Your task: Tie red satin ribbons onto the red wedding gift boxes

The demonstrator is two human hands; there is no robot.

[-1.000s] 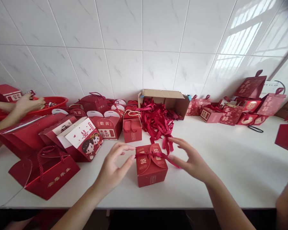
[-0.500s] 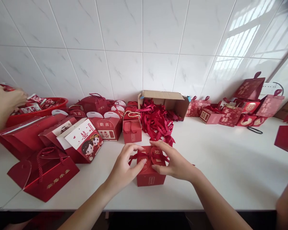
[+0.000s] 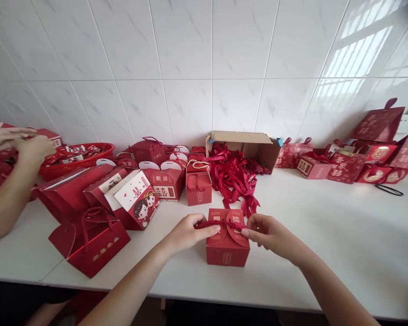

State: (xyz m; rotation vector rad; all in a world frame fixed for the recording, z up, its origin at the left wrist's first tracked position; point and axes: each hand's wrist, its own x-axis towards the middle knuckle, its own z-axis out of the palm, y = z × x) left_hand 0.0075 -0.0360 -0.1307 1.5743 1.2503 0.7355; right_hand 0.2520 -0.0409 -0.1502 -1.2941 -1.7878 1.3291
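In the head view, a red cube-shaped paperboard box [image 3: 227, 254] is standing at six o'clock on the white tabletop [image 3: 306, 253]. At its nine o'clock my left hand [image 3: 187, 233] is pinching a dark-red fabric ribbon [image 3: 237, 226]; at its three o'clock my right hand [image 3: 270, 233] is gripping the same ribbon. A brown cardboard carton [image 3: 243, 136] is lying at twelve.

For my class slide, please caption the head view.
Left hand and right hand hold a ribbon atop a red box.
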